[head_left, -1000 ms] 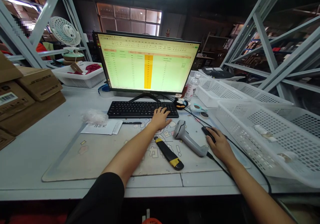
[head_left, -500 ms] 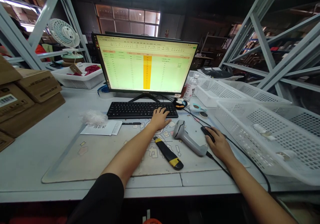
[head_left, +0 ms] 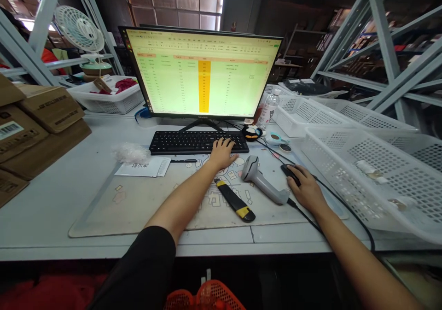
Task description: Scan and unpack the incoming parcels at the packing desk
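Note:
My left hand point(head_left: 221, 154) rests with fingers spread on the right part of a black keyboard point(head_left: 183, 142). My right hand point(head_left: 305, 189) is curled over a black computer mouse point(head_left: 290, 174) on the desk mat point(head_left: 138, 208). Between my arms lie a grey barcode scanner point(head_left: 264, 183), its cable running toward the lower right, and a black and yellow utility knife point(head_left: 235, 202). Behind the keyboard stands a monitor point(head_left: 169, 84) showing a spreadsheet with one orange column. A black pen point(head_left: 183, 160) lies just below the keyboard.
Cardboard boxes point(head_left: 44, 112) are stacked at the left. White plastic baskets point(head_left: 345, 162) line the right side, beside a bottle point(head_left: 269, 109). Clear plastic wrap point(head_left: 131, 153) lies by a white packet point(head_left: 143, 168). A fan point(head_left: 80, 29) stands at back left; an orange basket point(head_left: 207, 296) is below the desk edge.
The view has tilted downward, so the desk sits higher and more of the orange basket shows. Both hands keep their places on the keyboard and mouse.

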{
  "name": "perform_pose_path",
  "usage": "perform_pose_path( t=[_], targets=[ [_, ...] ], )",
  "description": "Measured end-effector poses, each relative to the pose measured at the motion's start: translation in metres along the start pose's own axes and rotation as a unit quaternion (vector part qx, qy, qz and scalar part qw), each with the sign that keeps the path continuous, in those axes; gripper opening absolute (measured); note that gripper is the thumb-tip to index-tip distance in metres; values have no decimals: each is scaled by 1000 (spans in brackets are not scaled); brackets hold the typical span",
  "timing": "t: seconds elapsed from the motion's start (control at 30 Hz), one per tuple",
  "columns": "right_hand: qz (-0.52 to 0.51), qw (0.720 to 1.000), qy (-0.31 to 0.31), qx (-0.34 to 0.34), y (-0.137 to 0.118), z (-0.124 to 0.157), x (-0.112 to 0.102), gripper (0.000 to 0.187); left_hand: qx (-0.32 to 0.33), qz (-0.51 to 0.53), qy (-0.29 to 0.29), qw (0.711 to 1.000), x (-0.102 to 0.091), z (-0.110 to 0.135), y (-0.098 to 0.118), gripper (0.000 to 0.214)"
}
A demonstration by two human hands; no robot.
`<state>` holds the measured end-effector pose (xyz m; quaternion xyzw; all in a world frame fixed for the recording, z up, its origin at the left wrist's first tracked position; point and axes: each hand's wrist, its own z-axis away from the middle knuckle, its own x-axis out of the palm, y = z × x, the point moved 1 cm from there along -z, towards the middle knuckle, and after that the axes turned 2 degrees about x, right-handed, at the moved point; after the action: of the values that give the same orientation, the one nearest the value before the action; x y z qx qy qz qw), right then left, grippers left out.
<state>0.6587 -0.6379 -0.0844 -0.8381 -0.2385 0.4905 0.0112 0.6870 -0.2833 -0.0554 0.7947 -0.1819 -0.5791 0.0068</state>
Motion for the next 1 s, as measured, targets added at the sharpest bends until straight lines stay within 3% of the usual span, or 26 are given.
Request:
perform_pose_path(
  t=[0.17, 0.4, 0.53, 0.6, 0.7, 0.8, 0.9, 1.0],
  targets=[
    [12, 1000, -11, 1, -2, -1, -1, 53, -10, 0, 26, 1000, 0, -1, 0, 70],
    [14, 1000, -2, -3, 3, 0, 1, 51, 0, -6, -25, 1000, -2, -5, 1, 61],
    [3, 1000, 3, -16, 2, 0, 1, 50, 19, 11, 5, 1000, -6, -2, 3, 59],
    [-8, 1000, 5, -26, 1, -1, 0, 49, 21, 21, 29, 999, -17, -2, 8, 56],
    [-24, 999, 6, -45, 1, -2, -1, 47, 27, 101, 99, 990, -58, -1, 20, 42],
    [-32, 997, 21, -63, 6, -4, 2, 48, 113, 262, 166, 944, -128, 27, 38, 30],
    [-25, 997, 36, -69, 15, -7, 8, 50, 280, 340, 171, 881, -203, 97, 62, 26],
    [-21, 997, 32, -66, 19, -11, 13, 51, 370, 361, 113, 848, -260, 179, 81, 31]
  ],
)
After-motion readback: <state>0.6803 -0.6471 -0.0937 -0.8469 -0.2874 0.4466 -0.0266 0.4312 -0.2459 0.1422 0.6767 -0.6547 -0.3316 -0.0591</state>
